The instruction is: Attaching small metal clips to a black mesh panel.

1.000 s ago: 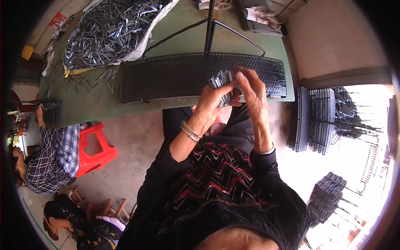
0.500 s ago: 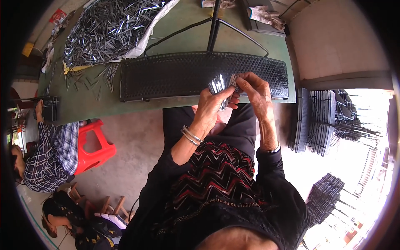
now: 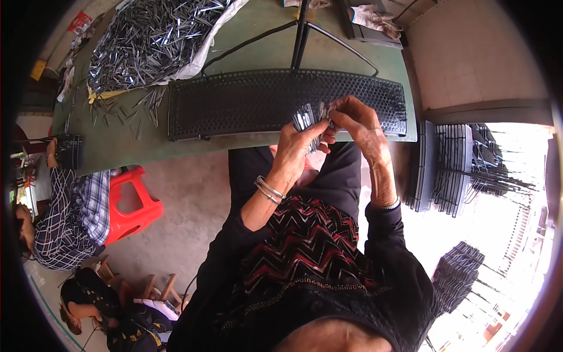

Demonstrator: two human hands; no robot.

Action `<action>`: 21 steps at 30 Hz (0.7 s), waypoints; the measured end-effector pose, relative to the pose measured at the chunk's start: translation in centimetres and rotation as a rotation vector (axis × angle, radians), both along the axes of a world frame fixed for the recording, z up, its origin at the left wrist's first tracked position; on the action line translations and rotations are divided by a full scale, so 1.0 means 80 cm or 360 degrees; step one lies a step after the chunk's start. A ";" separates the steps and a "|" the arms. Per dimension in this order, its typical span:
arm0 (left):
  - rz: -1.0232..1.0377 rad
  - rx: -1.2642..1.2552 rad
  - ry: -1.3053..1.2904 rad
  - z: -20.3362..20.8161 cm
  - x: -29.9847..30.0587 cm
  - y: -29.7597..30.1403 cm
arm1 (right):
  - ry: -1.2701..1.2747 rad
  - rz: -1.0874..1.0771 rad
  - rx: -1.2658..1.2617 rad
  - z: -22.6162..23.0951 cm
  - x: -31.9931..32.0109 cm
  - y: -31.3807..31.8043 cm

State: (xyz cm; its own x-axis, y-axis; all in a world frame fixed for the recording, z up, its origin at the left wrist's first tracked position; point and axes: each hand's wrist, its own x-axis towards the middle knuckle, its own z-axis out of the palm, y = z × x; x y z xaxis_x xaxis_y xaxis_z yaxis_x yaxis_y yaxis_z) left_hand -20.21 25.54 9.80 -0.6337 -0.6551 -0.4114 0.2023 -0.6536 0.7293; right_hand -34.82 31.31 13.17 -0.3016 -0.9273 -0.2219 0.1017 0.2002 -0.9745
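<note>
Head view: left hand [image 3: 291,144] clamped on metal strips [image 3: 304,119]; right hand [image 3: 362,124] touching, grip unclear; red item [image 3: 80,22] too blurred to read.

The table's [image 3: 246,42] near edge carries one black panel [image 3: 234,104], its far-left corner one strip heap [image 3: 149,50]. One red stool [image 3: 146,206] shows.

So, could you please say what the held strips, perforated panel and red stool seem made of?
Held strips: probably shiny metal, given bright glints. Perforated panel: likely dark coated metal, its mesh regular; plastic is possible. Red stool: apparently smooth moulded plastic, uniformly coloured.
</note>
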 end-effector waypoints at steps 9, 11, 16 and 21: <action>0.0021 -0.0018 -0.0054 -0.007 0.001 0.003 | 0.0143 0.0061 0.0007 -0.015 -0.010 0.000; 0.0033 0.0000 -0.0065 -0.006 0.000 0.003 | 0.0181 0.0063 0.0013 -0.014 -0.011 0.000; 0.0040 0.0046 -0.0080 -0.003 0.000 0.003 | 0.0219 0.0067 0.0033 -0.015 -0.012 -0.004; 0.0047 0.0048 -0.0119 -0.003 0.001 0.003 | 0.0229 0.0073 0.0067 -0.017 -0.016 -0.008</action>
